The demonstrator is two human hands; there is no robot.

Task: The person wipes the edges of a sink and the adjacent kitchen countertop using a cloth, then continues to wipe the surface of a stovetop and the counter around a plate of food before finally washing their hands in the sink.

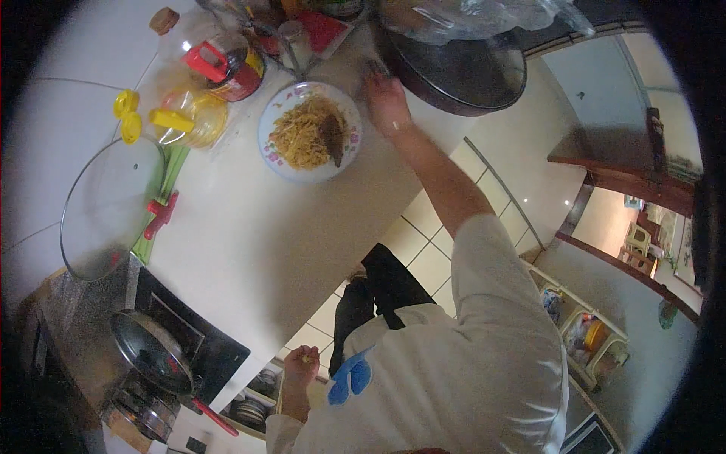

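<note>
My right hand (387, 99) reaches over the pale countertop (227, 227), between a plate and a large dark pan (465, 74). Its fingers are blurred, and whether they hold anything cannot be made out. Beside it, the white floral plate (311, 175) bears a heap of shredded, noodle-like food (300, 136) with a dark brown piece at one side. My left hand (302, 363) is low by the counter's front edge, with its fingers curled around something small and pale that I cannot identify.
Plastic bottles (201, 119) with yellow and red handles stand near the wall. A glass lid (108, 210) with a red knob leans there over a green strip. A frying pan (153, 352) with a red handle is by the black cooktop (221, 346). Open drawers (255, 411) hold dishes below the counter.
</note>
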